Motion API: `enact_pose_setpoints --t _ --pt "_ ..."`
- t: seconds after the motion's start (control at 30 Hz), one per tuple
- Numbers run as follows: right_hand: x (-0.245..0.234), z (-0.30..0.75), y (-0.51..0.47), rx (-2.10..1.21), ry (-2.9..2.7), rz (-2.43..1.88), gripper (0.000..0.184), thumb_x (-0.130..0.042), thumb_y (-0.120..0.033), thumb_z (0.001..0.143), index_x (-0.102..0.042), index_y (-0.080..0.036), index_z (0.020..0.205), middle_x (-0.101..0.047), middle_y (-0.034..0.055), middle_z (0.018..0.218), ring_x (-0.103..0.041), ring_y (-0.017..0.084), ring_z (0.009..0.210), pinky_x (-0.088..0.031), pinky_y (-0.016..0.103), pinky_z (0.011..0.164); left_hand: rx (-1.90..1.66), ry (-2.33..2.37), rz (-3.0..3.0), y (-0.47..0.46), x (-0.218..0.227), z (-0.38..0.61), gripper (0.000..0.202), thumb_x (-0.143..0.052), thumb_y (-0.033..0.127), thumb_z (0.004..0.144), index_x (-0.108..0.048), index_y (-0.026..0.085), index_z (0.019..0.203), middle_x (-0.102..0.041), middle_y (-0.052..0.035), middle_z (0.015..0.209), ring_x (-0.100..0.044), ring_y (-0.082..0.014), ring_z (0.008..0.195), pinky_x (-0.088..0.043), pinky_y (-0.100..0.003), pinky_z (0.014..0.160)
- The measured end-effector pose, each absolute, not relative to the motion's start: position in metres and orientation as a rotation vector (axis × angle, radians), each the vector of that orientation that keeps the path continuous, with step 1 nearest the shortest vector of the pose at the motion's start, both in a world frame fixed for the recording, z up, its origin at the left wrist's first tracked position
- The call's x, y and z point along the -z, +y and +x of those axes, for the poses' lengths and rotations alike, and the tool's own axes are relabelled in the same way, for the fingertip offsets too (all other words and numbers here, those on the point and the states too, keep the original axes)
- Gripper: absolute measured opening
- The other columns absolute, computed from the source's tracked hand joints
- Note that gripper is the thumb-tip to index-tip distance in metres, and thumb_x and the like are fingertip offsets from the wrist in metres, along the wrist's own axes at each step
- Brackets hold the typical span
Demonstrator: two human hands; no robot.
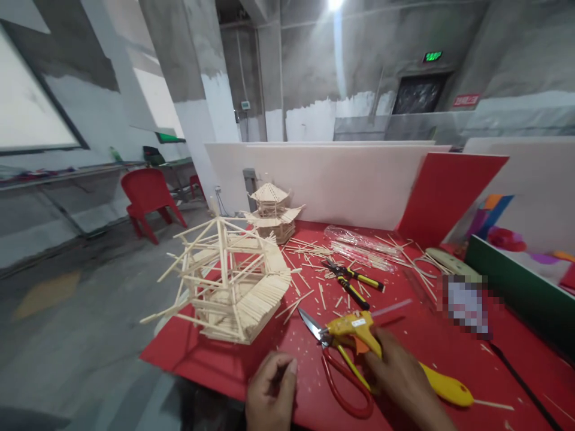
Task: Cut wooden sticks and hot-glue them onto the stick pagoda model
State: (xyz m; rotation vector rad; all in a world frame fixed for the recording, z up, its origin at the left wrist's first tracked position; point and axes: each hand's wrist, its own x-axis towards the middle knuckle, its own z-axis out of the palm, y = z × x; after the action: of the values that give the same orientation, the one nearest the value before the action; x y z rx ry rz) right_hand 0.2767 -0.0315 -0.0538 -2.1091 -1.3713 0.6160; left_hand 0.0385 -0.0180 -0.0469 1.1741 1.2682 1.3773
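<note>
My right hand is closed around the handle of a yellow glue gun, whose nozzle points left. A clear glue stick sticks out from its rear. Beneath the gun lie scissors with red handles, partly covered by it. My left hand rests near the table's front edge, fingers curled and thumb against the index finger; anything inside is hidden. Beyond it, a half-built pavilion model of wooden sticks shows an open roof frame and a partly slatted lower roof. Neither hand touches it.
A smaller stick pagoda stands behind. Yellow-black pliers, loose sticks and plastic-wrapped sticks lie on the red tabletop. A yellow handle lies right of my hand. White boards border the back.
</note>
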Motion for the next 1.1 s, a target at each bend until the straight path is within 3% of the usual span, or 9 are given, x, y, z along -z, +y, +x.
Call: enact_pose_setpoints --t 0.1,0.2,0.3,0.43,0.5,0.63,0.73,0.87,1.1 --pt "0.047 0.277 -0.043 -0.807 -1.092 -1.834 0.037 -0.06 -0.053 0.078 -0.061 -0.024 0.101 -0.074 0.0056 0.083 -0.071 0.027 0.072 -0.053 0.033 0.062 -1.406 1.289 1.005 -0.013 0.05 0.037 0.041 -0.076 0.059 0.071 -0.071 0.018 0.076 -0.057 0.0005 0.064 -0.053 -0.0124 0.052 -0.042 -0.02 0.044" --pt "0.029 0.267 -0.05 -0.684 -0.958 -1.731 0.045 -0.069 -0.054 0.072 -0.064 -0.021 0.103 -0.074 0.008 0.094 -0.071 0.028 0.086 -0.056 0.034 0.07 -1.426 1.292 0.825 -0.005 0.054 0.035 0.05 -0.08 0.058 0.066 -0.071 0.017 0.094 -0.057 0.0032 0.06 -0.047 -0.0086 0.045 -0.038 -0.018 0.04" --pt "0.0 0.249 -0.043 -0.632 -1.008 -1.643 0.045 -0.067 -0.054 0.076 -0.065 -0.02 0.105 -0.073 0.0104 0.103 -0.069 0.028 0.092 -0.056 0.034 0.075 -1.44 1.257 0.701 0.005 0.058 0.037 0.063 -0.082 0.057 0.063 -0.067 0.016 0.108 -0.061 0.0031 0.062 -0.048 -0.0076 0.043 -0.034 -0.016 0.038" --pt "-0.035 0.216 -0.019 -0.556 -1.259 -1.612 0.039 -0.053 -0.058 0.09 -0.063 -0.021 0.084 -0.068 0.0061 0.078 -0.064 0.022 0.073 -0.053 0.029 0.066 -1.345 1.184 0.659 0.016 0.066 0.045 0.055 -0.082 0.061 0.059 -0.067 0.013 0.082 -0.068 -0.0042 0.067 -0.049 -0.0069 0.04 -0.029 -0.016 0.033" --pt "-0.044 0.202 -0.009 -0.459 -1.379 -1.62 0.039 -0.049 -0.057 0.093 -0.063 -0.022 0.083 -0.067 0.0058 0.079 -0.063 0.021 0.076 -0.052 0.029 0.07 -1.339 1.145 0.642 0.019 0.07 0.05 0.058 -0.083 0.064 0.055 -0.065 0.013 0.075 -0.069 -0.0058 0.066 -0.046 -0.0062 0.035 -0.027 -0.016 0.03" --pt "-0.044 0.191 -0.001 -0.334 -1.494 -1.66 0.034 -0.047 -0.054 0.096 -0.064 -0.024 0.097 -0.07 0.0064 0.093 -0.064 0.022 0.086 -0.05 0.029 0.077 -1.3 1.097 0.631 0.02 0.073 0.054 0.061 -0.081 0.068 0.055 -0.068 0.012 0.076 -0.067 -0.0057 0.056 -0.047 -0.0084 0.033 -0.024 -0.016 0.029" --pt "-0.04 0.192 0.001 -0.294 -1.516 -1.701 0.034 -0.045 -0.053 0.097 -0.063 -0.025 0.097 -0.069 0.0063 0.09 -0.063 0.022 0.081 -0.049 0.029 0.073 -1.228 1.023 0.666 0.022 0.072 0.053 0.058 -0.078 0.067 0.061 -0.069 0.011 0.07 -0.065 -0.0074 0.053 -0.051 -0.0103 0.037 -0.026 -0.015 0.03" --pt "-0.039 0.193 0.004 -0.247 -1.543 -1.699 0.034 -0.044 -0.054 0.097 -0.062 -0.025 0.097 -0.068 0.006 0.086 -0.062 0.021 0.076 -0.048 0.029 0.069 -1.219 1.017 0.618 0.028 0.072 0.054 0.056 -0.079 0.067 0.058 -0.07 0.013 0.068 -0.065 -0.0067 0.053 -0.053 -0.0106 0.039 -0.027 -0.015 0.032" --pt "-0.037 0.197 0.001 -0.257 -1.498 -1.774 0.036 -0.043 -0.057 0.097 -0.061 -0.026 0.094 -0.066 0.0031 0.078 -0.061 0.02 0.069 -0.047 0.029 0.065 -1.223 1.022 0.58 0.031 0.069 0.053 0.053 -0.081 0.062 0.057 -0.072 0.014 0.077 -0.07 -0.0074 0.064 -0.057 -0.0118 0.043 -0.029 -0.015 0.032"
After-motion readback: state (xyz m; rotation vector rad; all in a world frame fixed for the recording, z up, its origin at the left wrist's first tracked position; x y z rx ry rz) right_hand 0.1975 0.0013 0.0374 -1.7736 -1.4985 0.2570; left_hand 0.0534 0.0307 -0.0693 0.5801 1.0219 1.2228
